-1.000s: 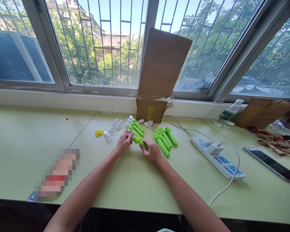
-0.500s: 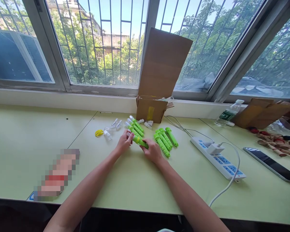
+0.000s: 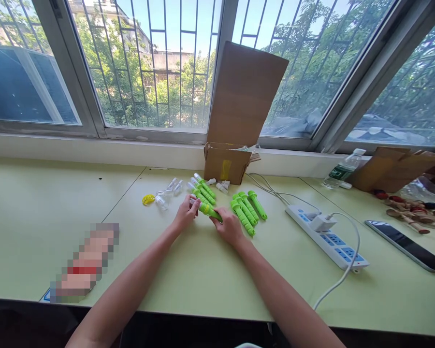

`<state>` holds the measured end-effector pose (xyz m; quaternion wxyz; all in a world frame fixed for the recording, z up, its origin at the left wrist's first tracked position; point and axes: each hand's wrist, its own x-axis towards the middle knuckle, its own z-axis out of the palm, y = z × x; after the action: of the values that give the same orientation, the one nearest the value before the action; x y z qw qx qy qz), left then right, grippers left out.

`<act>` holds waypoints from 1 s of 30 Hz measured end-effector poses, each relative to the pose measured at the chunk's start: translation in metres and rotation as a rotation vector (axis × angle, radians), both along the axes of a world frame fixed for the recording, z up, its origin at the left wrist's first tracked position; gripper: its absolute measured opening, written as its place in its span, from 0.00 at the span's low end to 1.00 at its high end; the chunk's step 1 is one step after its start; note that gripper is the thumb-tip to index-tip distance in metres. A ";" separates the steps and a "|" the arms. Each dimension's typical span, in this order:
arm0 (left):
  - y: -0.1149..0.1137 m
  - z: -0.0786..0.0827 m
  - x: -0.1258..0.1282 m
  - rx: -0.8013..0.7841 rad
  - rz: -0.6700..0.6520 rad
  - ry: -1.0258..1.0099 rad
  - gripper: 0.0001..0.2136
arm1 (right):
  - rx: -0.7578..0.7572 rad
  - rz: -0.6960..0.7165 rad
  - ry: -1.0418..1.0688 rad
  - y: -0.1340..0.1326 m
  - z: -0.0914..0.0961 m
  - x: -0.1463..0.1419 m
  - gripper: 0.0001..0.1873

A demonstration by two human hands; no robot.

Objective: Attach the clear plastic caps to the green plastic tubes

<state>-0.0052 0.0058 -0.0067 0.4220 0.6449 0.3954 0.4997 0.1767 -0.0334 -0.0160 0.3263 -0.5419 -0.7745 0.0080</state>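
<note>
Both of my hands are closed on a green plastic tube (image 3: pixel 210 211) held at a slant just above the table. My left hand (image 3: pixel 184 214) grips its clear, capped end, close to a yellow band. My right hand (image 3: pixel 229 225) is wrapped round the plain green end. Behind my left hand lie several ridged green tubes with clear tips (image 3: pixel 204 189). Right of my right hand are several green tubes (image 3: pixel 245 210) without clear tips. Loose clear caps (image 3: pixel 161 202) and a small heap of yellow rings (image 3: pixel 148 199) rest to the left.
An open cardboard box (image 3: pixel 223 163) stands against the window sill, with small white pieces (image 3: pixel 223 186) before it. To the right are a power strip (image 3: pixel 326 237) with cables, a phone (image 3: pixel 408 246), a water bottle (image 3: pixel 344 169) and wooden pieces. A blurred flat item (image 3: pixel 85 263) lies front left.
Both hands keep their hold on the green tube in nearly the same place. The tube seems slightly turned; little else differs.
</note>
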 end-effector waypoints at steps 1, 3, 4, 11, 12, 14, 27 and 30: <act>0.000 0.000 0.000 -0.002 -0.002 -0.003 0.15 | -0.005 0.001 -0.004 0.000 0.000 0.000 0.13; -0.001 0.001 0.000 -0.006 -0.005 -0.005 0.15 | -0.009 0.000 -0.008 0.000 0.000 0.000 0.13; -0.001 0.001 0.000 -0.009 -0.006 -0.004 0.15 | -0.008 -0.002 -0.006 0.000 0.000 0.000 0.13; -0.004 0.003 0.001 -0.044 0.012 0.003 0.14 | -0.002 -0.033 0.003 0.001 0.000 0.001 0.13; -0.004 0.003 0.002 -0.044 0.013 0.007 0.14 | 0.001 -0.041 -0.001 0.001 0.000 0.001 0.12; -0.004 0.003 0.002 -0.041 0.010 0.021 0.14 | 0.012 -0.061 -0.009 0.001 0.000 0.001 0.11; -0.004 0.003 0.002 -0.040 0.023 0.046 0.15 | 0.005 -0.055 -0.005 0.002 -0.001 0.002 0.11; -0.003 0.002 0.001 -0.028 0.023 0.051 0.15 | 0.002 -0.032 -0.004 0.001 0.000 0.001 0.12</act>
<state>-0.0040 0.0024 -0.0044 0.4150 0.6469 0.4202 0.4824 0.1778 -0.0328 -0.0160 0.3256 -0.5538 -0.7664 0.0011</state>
